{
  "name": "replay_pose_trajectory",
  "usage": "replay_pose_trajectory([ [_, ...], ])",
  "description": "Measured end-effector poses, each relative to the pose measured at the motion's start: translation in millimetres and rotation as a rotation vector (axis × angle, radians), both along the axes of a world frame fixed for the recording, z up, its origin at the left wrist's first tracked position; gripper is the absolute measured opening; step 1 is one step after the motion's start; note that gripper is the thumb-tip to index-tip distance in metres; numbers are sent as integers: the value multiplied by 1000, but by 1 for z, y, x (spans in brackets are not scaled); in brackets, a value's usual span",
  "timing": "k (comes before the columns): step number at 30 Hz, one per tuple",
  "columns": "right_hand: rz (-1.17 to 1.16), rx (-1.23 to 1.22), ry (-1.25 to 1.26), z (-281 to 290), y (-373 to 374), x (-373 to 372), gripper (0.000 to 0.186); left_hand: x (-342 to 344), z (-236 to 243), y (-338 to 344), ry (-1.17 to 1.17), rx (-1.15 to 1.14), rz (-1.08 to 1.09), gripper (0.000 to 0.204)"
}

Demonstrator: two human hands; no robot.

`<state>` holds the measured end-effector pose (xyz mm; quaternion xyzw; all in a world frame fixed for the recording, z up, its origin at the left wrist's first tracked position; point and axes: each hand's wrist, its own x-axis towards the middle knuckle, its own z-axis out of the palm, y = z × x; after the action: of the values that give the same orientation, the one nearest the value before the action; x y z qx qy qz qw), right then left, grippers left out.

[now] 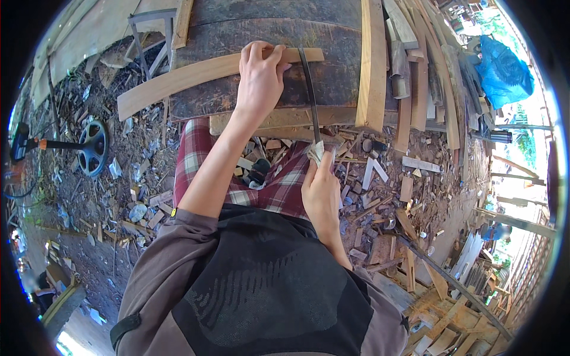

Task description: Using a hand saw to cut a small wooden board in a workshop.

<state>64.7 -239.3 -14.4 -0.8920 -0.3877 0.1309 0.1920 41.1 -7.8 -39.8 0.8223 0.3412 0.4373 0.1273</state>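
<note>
A long pale wooden board (178, 80) lies across a dark, scuffed workbench (208, 38), its left end jutting past the bench edge. My left hand (261, 74) grips the board right of its middle, fingers curled over the far edge. In my right hand (322, 187) is the cloth-wrapped end of a long, narrow dark blade (311, 89). The blade points away from me and crosses the board near its right end. Whether it has teeth is too small to tell.
A thick timber (371, 65) lies lengthwise on the bench's right side, with several stacked planks (418, 89) beyond it. Wood offcuts (380, 169) litter the ground. On the left are a black wheel (94, 147) and a metal frame (139, 44). A blue plastic sheet (504, 71) hangs far right.
</note>
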Motion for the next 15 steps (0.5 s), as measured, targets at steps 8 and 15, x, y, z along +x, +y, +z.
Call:
replay_pose_trajectory([
  [8,32,-1,-29,11,3,10,16,3,1,3,-65,-75,30,31],
  [15,24,-26,-12,11,10,-3,16,1,-3,5,-56,-49,37,31],
])
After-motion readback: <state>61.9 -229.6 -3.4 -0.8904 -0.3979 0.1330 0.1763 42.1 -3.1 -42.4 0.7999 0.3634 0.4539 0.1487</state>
